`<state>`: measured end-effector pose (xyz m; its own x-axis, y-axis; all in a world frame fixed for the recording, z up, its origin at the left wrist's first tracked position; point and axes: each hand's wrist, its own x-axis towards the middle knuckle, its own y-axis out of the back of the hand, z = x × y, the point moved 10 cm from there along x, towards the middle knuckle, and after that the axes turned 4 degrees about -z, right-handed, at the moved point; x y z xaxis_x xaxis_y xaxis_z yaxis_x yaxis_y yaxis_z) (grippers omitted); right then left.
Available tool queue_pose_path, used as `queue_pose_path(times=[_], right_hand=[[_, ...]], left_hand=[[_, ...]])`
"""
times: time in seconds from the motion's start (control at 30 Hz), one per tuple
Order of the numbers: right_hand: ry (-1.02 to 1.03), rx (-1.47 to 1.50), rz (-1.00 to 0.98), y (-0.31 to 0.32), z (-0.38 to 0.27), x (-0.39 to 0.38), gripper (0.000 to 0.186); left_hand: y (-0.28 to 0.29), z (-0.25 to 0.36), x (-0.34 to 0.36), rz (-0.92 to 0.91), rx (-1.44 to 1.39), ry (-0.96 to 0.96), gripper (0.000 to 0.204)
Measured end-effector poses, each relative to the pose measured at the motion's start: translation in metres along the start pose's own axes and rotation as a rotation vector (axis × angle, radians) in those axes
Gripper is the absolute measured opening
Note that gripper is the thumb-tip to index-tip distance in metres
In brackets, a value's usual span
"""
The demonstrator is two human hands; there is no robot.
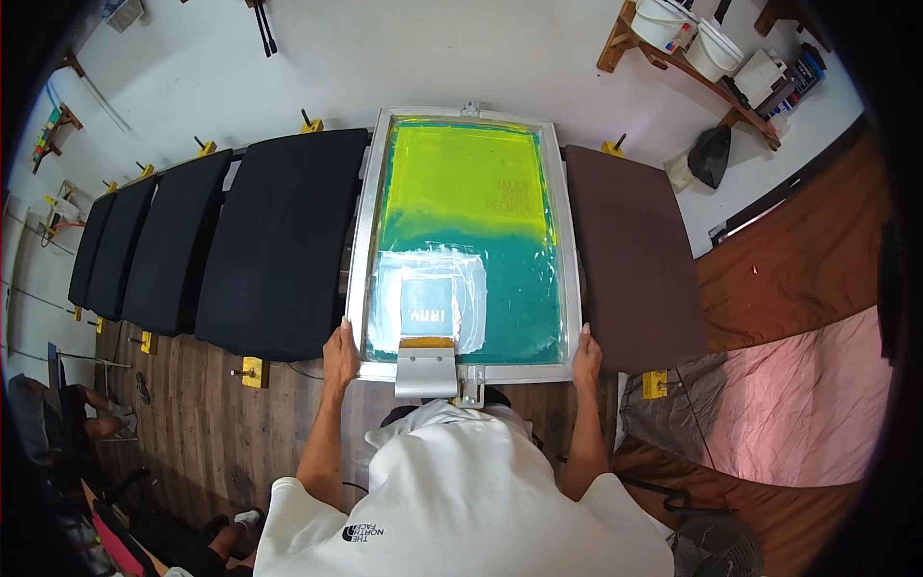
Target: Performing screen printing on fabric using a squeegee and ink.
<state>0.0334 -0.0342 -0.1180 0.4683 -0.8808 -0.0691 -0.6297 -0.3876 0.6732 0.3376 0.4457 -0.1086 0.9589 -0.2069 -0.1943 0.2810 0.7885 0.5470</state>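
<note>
A screen printing frame with silver metal edges lies in front of me over a print board. Its mesh is teal on the near half, with yellow-green covering the far half and a white smeared patch at the near left. My left hand grips the frame's near left corner, thumb on top. At the near right corner my right hand holds the opposite side in the same way. A squeegee with a grey metal handle leans over the frame's near edge, touched by neither hand. Fingers under the frame are hidden.
Several boards covered in black fabric run off to the left, with yellow clamps at their ends. A brown-covered board stands close on the right. Buckets sit on a wall shelf. Another person's legs show at lower left.
</note>
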Motion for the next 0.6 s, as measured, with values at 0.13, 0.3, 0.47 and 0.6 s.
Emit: queue_pose_path(times=[0.13,0.3,0.47,0.6], right_hand=[[-0.023,0.008,-0.007,-0.002,0.007,0.003,0.068],[-0.052,0.007,-0.029,0.002,0.002,0.002,0.066],[-0.119,0.219,-0.097,-0.011,0.018,-0.004,0.071],[-0.17,0.242,-0.126,-0.005,0.029,-0.004,0.08]], left_hand=[[-0.005,-0.002,0.004,-0.025,-0.008,0.012,0.071],[-0.01,-0.007,0.006,-0.014,0.009,-0.012,0.075],[-0.013,-0.021,0.006,-0.042,0.012,0.035,0.074],[-0.012,-0.012,0.001,-0.042,-0.005,0.05,0.072]])
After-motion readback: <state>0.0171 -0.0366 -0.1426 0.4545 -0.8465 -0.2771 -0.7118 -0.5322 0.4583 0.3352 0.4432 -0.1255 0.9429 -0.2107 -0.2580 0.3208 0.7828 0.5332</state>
